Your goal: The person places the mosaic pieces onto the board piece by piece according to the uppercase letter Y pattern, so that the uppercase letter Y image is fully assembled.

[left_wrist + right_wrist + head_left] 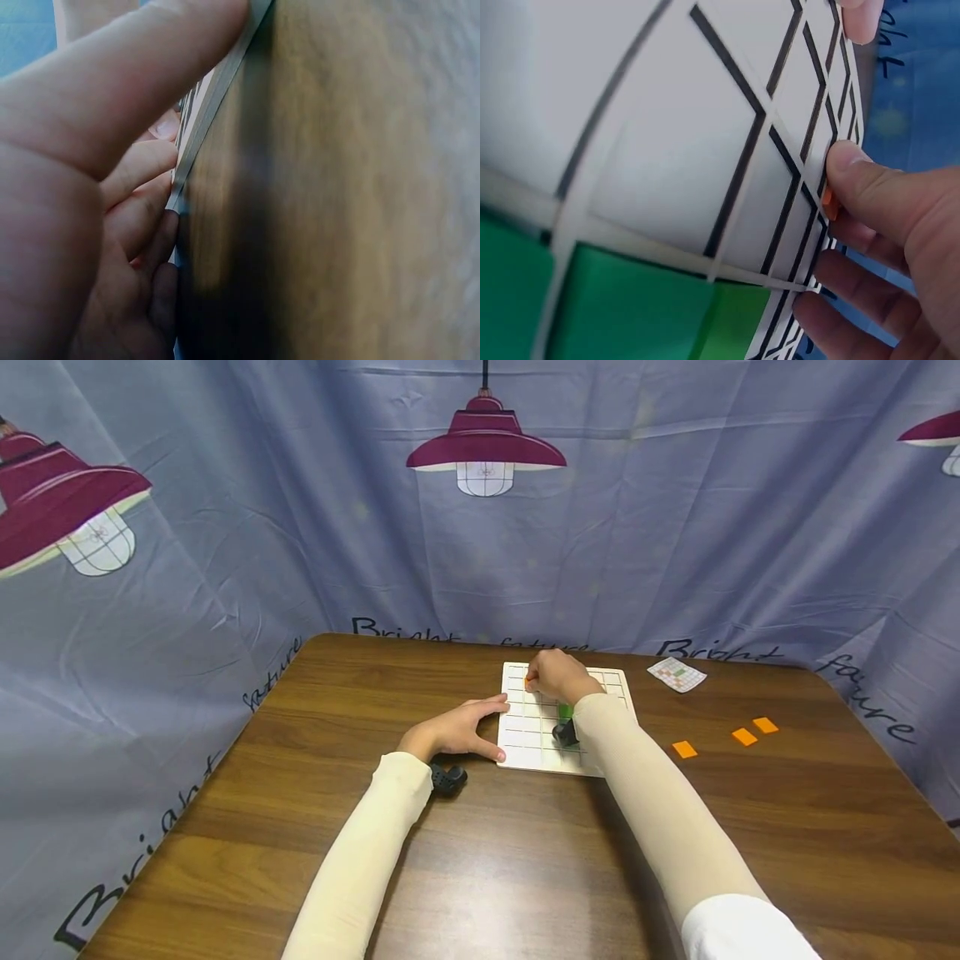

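A white grid board lies on the wooden table, its squares divided by raised lines. Over the board's far left part, my right hand pinches an orange tile between thumb and fingers, at the grid surface. Green tiles sit in grid squares nearer the right wrist; my forearm hides part of the board. At the left edge, my left hand has its thumb and fingers spread, the fingertips touching the board's side. The left wrist view shows those fingers along the board's thin edge.
To the board's right lie three loose orange tiles: one nearer tile and two farther ones, a middle tile and a far tile. A printed grid card lies near the table's back edge. Behind hangs a blue curtain.
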The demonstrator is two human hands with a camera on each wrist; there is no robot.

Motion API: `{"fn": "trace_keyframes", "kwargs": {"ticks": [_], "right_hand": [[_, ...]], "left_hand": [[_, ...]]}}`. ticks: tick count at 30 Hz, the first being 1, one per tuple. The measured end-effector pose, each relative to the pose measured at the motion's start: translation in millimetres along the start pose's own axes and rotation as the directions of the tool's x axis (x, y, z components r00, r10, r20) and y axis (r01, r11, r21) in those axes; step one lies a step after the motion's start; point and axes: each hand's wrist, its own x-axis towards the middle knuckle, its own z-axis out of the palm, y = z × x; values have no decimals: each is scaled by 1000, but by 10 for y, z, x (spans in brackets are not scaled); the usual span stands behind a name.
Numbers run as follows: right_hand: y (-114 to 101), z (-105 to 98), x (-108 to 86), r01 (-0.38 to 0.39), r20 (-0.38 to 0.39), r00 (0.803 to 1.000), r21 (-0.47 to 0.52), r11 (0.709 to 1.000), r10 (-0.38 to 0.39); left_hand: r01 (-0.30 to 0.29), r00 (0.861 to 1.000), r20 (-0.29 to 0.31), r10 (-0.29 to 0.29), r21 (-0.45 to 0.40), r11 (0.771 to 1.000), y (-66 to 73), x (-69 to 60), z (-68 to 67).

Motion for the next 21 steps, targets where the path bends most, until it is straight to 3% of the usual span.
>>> {"fn": "trace_keyframes", "kwargs": {"ticks": [5, 9, 12, 16, 21], "right_hand": [[-8, -22, -24, -5, 18, 1000, 6, 1000, 5], [18, -48, -88, 62, 67, 996, 9, 998, -62], [97, -100, -197, 90, 59, 994, 40, 995, -92], [320, -212, -413, 78, 28, 996, 79, 994, -80], [755, -332, -786, 69, 17, 997, 74, 995, -71]], "left_hand": [[-3, 1000, -1, 3, 5, 1000, 5, 19, 2], [0, 1000, 7, 0, -3, 1000, 3, 17, 14], [9, 1000, 12, -9, -8, 1000, 9, 3, 16], [8, 1000, 4, -8, -11, 1000, 25, -3, 9], [7, 1000, 5, -7, -19, 1000, 24, -4, -7]]}}
